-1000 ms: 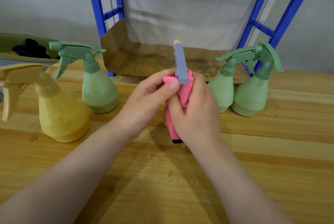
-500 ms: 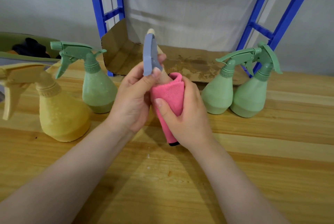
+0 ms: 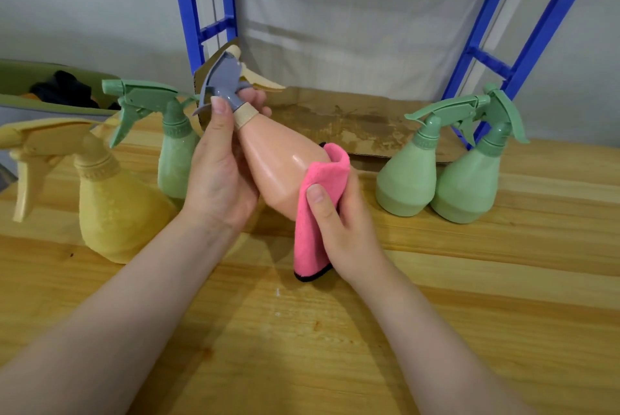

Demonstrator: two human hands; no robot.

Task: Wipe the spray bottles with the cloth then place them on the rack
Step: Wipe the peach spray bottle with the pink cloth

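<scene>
A peach spray bottle (image 3: 280,163) with a grey trigger head is held tilted above the wooden table (image 3: 302,330), head to the upper left. My left hand (image 3: 219,173) grips its neck just under the trigger. My right hand (image 3: 342,227) holds a pink cloth (image 3: 318,210) wrapped round the bottle's wide base, thumb pressing on the cloth. The cloth's lower end hangs down with a black edge. The blue rack (image 3: 201,12) stands behind the table, with a cardboard sheet (image 3: 352,123) lying on its lowest level.
A yellow spray bottle (image 3: 114,210) and a green one (image 3: 174,156) stand at the left. Two green spray bottles (image 3: 406,176) (image 3: 469,183) stand side by side at the right, in front of the rack's right post (image 3: 523,55). A green bin (image 3: 40,92) sits far left.
The bottle has tipped over to the left, its trigger head swinging left and up. The cloth has slid down from the neck to the base, baring the peach body.
</scene>
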